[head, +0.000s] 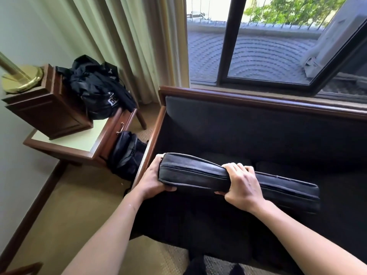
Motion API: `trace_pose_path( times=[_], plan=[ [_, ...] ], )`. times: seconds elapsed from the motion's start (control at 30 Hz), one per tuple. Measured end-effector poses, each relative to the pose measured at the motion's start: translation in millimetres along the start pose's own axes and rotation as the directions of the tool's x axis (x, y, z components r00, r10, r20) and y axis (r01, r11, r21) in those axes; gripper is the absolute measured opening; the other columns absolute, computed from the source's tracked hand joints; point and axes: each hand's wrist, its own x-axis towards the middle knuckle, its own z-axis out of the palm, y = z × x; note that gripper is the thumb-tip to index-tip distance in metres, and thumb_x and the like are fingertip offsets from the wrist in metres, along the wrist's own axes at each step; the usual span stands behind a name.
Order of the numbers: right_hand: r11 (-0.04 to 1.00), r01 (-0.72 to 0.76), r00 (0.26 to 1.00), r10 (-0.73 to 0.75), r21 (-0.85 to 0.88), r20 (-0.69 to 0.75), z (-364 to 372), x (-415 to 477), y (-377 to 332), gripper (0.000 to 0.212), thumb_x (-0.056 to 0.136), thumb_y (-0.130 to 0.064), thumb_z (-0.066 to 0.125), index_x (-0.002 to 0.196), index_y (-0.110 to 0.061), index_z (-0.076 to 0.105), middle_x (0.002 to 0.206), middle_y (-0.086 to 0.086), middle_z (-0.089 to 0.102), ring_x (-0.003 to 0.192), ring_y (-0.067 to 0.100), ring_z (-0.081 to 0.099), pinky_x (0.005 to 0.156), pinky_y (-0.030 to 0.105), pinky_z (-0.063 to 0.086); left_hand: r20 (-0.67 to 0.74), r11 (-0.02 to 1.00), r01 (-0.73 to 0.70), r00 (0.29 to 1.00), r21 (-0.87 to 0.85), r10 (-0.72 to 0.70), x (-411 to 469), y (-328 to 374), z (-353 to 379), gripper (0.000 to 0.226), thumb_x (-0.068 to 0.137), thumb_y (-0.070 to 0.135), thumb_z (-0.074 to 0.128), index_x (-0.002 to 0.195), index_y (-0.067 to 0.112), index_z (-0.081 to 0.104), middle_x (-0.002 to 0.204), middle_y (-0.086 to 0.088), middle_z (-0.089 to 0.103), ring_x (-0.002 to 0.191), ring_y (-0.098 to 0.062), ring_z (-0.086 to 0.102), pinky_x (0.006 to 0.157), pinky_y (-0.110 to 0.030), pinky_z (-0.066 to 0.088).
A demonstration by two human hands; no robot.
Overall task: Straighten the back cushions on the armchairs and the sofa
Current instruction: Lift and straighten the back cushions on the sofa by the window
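A dark back cushion (198, 173) with a zip along its edge is held edge-up over the seat of a dark sofa (248, 132) with a brown wooden frame. My left hand (153, 179) grips the cushion's left end. Near the cushion's middle, my right hand (241, 183) is clamped over its top edge. The sofa's backrest behind the cushion is bare dark fabric. The cushion's right end reaches out over the seat.
A wooden side table (79, 139) stands left of the sofa with a brass lamp base (21, 80) and a black bag (97, 90) on it. Another dark bag (127, 153) sits on the carpet between table and sofa. Curtains (135, 40) and a window (268, 40) are behind.
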Motion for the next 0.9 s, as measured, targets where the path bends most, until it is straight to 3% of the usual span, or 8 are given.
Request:
trace_pose_path(
  times=[0.17,0.27,0.37,0.5,0.63,0.73,0.83,0.9],
  plan=[
    [0.949,-0.070,0.988,0.109,0.309,-0.109,-65,-24,38,0.087,0.048,-0.050,0.099,0.120,-0.024,0.058,0.106,-0.024,0.053,0.094,0.002,0.048,0.091,0.035,0.040,-0.045,0.975,-0.222,0.974,0.010,0.222,-13,105,-9,0.089,0.053,0.018,0.105,0.124,0.028,0.052,0.110,0.002,0.072,0.103,-0.014,0.071,0.094,-0.038,0.058],
    [0.872,-0.147,0.981,0.190,0.466,-0.048,-93,-48,67,0.090,0.047,-0.055,0.096,0.121,-0.038,0.049,0.109,-0.016,0.060,0.098,0.006,0.058,0.088,0.029,0.047,-0.049,0.916,-0.390,0.917,0.098,0.396,-27,181,4,0.089,0.049,0.032,0.105,0.123,0.029,0.055,0.113,0.008,0.070,0.107,-0.014,0.069,0.097,-0.038,0.055],
    [0.813,-0.221,0.971,0.236,0.538,0.043,-109,-76,94,0.095,0.049,-0.040,0.097,0.125,-0.043,0.041,0.116,-0.019,0.060,0.106,-0.002,0.059,0.088,0.022,0.048,0.001,0.823,-0.497,0.856,0.276,0.516,-40,248,42,0.090,0.050,0.044,0.101,0.127,0.027,0.059,0.119,0.013,0.064,0.108,-0.011,0.065,0.099,-0.031,0.050],
    [0.758,-0.244,0.966,0.241,0.605,0.088,-107,-114,122,0.114,0.051,-0.021,0.094,0.150,-0.027,0.037,0.139,-0.025,0.047,0.128,-0.009,0.046,0.107,0.021,0.042,0.165,0.640,-0.532,0.824,0.555,0.542,-38,282,126,0.083,0.059,0.052,0.092,0.130,0.022,0.060,0.115,0.003,0.059,0.095,-0.023,0.064,0.096,-0.038,0.046],
    [0.735,-0.266,0.961,0.256,0.623,0.109,-112,-137,149,0.120,0.054,-0.020,0.096,0.154,-0.028,0.031,0.144,-0.020,0.049,0.133,-0.002,0.048,0.110,0.021,0.041,0.229,0.587,-0.553,0.813,0.591,0.535,-32,275,196,0.084,0.065,0.051,0.089,0.137,0.022,0.059,0.119,-0.002,0.056,0.096,-0.027,0.061,0.102,-0.039,0.043],
    [0.797,-0.291,0.955,0.278,0.529,0.107,-128,-144,170,0.133,0.059,-0.022,0.096,0.162,-0.027,0.013,0.154,-0.013,0.036,0.135,0.000,0.042,0.110,0.011,0.031,0.246,0.526,-0.586,0.778,0.616,0.578,-28,274,216,0.101,0.064,0.061,0.086,0.150,0.022,0.051,0.130,-0.002,0.057,0.113,-0.026,0.059,0.110,-0.044,0.039],
    [0.980,-0.118,0.991,0.105,0.163,0.083,-148,-129,172,0.129,0.062,-0.045,0.090,0.162,-0.014,0.013,0.163,0.001,0.024,0.153,0.020,0.022,0.124,0.034,0.020,0.277,0.445,-0.522,0.817,0.728,0.505,-25,261,205,0.122,0.059,0.073,0.079,0.162,0.030,0.029,0.147,0.000,0.049,0.137,-0.024,0.047,0.121,-0.055,0.025],
    [0.988,-0.021,0.979,0.051,-0.154,0.195,-159,-113,156,0.129,0.068,-0.059,0.079,0.162,-0.009,0.006,0.164,0.005,0.022,0.156,0.026,0.013,0.126,0.050,0.009,0.253,0.402,-0.428,0.872,0.809,0.419,-27,248,185,0.131,0.058,0.077,0.077,0.165,0.035,0.015,0.152,-0.001,0.044,0.141,-0.025,0.042,0.122,-0.064,0.018]
  ],
)
